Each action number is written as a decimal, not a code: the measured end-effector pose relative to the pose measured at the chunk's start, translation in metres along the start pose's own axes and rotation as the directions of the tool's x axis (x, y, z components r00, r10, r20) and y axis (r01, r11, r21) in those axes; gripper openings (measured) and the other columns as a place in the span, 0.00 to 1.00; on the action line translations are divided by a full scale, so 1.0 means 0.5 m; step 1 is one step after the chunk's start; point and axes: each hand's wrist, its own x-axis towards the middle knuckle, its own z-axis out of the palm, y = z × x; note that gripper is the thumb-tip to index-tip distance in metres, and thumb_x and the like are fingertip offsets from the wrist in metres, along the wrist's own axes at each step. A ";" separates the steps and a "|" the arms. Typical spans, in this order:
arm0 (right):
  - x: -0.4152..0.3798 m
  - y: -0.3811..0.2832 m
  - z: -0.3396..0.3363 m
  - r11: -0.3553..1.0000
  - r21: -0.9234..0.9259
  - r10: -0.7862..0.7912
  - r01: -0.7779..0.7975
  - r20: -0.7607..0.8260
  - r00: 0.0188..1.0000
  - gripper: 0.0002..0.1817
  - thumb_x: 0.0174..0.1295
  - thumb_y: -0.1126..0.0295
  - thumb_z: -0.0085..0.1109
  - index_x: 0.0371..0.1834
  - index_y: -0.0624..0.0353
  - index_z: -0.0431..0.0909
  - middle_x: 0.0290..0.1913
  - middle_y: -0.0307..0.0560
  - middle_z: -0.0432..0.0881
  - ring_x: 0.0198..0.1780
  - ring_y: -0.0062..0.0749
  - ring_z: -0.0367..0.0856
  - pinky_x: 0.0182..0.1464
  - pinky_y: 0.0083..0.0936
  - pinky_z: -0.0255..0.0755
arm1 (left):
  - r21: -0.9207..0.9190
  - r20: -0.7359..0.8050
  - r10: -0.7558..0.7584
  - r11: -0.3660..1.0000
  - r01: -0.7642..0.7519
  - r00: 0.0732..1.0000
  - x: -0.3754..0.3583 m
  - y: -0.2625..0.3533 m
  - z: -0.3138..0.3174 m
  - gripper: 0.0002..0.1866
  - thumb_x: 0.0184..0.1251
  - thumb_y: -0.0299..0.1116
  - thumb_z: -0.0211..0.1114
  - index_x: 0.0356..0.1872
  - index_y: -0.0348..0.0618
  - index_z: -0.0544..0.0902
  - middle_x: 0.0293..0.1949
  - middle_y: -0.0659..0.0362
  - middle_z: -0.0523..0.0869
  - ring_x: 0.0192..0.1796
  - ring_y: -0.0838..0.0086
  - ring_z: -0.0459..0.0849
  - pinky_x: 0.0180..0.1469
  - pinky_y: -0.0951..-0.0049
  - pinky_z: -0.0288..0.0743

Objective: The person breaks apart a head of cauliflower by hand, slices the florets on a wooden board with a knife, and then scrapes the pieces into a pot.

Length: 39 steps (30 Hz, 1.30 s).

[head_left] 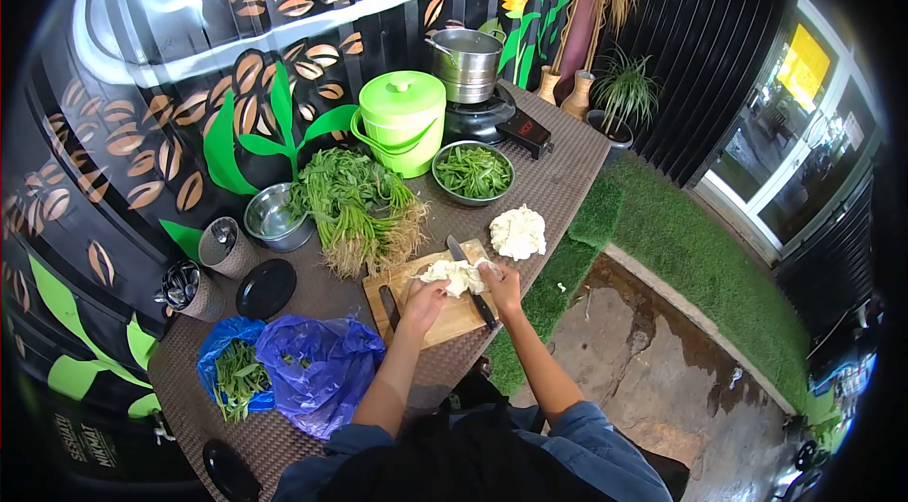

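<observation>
My left hand (426,301) and my right hand (503,286) are closed on a soft, white, ragged clump (456,277) that looks like oyster mushroom. They hold it between them just over a wooden cutting board (437,330). Under the clump lies a knife (483,312), its black handle toward me and its blade pointing away. A second dark-handled knife (389,307) rests at the board's left side, near my left wrist. Beyond my right hand, a larger white heap (517,232) of similar stuff sits directly on the table.
Behind the board lie leafy greens with roots (364,209), beside a metal bowl (278,216). A bowl of cut greens (473,173), a green lidded bucket (402,123) and a pot (465,65) on a burner stand farther back. Blue plastic bags (317,374) are at left.
</observation>
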 end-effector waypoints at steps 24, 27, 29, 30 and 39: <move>0.096 -0.036 -0.012 0.993 -0.002 -0.120 0.121 0.117 0.986 0.10 0.65 0.65 0.56 0.39 0.61 0.79 0.25 0.32 0.74 0.25 0.14 0.67 0.27 0.18 0.63 | -0.313 0.066 -0.198 0.926 0.209 0.978 0.033 0.006 0.092 0.16 0.68 0.35 0.60 0.50 0.35 0.74 0.42 0.54 0.79 0.46 0.67 0.78 0.47 0.68 0.78; 0.099 -0.025 -0.010 0.989 -0.022 -0.141 0.143 0.073 0.987 0.11 0.65 0.65 0.56 0.39 0.62 0.79 0.25 0.35 0.76 0.26 0.15 0.69 0.29 0.19 0.65 | -0.245 0.067 -0.123 0.960 0.136 0.990 0.031 0.017 0.072 0.15 0.66 0.29 0.61 0.50 0.33 0.73 0.44 0.52 0.79 0.48 0.63 0.79 0.54 0.63 0.78; 0.104 -0.009 -0.008 0.992 0.001 -0.127 0.127 0.064 0.990 0.11 0.65 0.65 0.56 0.39 0.63 0.79 0.26 0.37 0.78 0.27 0.16 0.70 0.30 0.20 0.67 | -0.181 0.030 -0.127 0.975 0.131 0.991 0.027 0.021 0.059 0.15 0.65 0.27 0.62 0.50 0.33 0.73 0.44 0.52 0.78 0.49 0.63 0.79 0.53 0.64 0.78; 0.106 0.002 -0.009 0.993 -0.042 -0.107 0.110 0.085 0.991 0.11 0.66 0.64 0.56 0.40 0.62 0.78 0.29 0.37 0.78 0.30 0.17 0.72 0.32 0.19 0.68 | -0.119 -0.008 -0.133 0.984 0.132 0.991 0.023 0.021 0.052 0.15 0.64 0.26 0.63 0.49 0.33 0.74 0.44 0.52 0.77 0.49 0.63 0.79 0.52 0.65 0.78; 0.105 0.086 0.010 0.985 -0.098 -0.146 0.142 -0.042 0.988 0.11 0.66 0.66 0.54 0.43 0.63 0.77 0.34 0.41 0.79 0.38 0.24 0.75 0.38 0.25 0.75 | 0.367 0.031 0.201 0.909 -0.198 0.979 0.042 -0.019 -0.077 0.27 0.65 0.29 0.63 0.64 0.36 0.64 0.54 0.49 0.74 0.53 0.63 0.77 0.54 0.64 0.74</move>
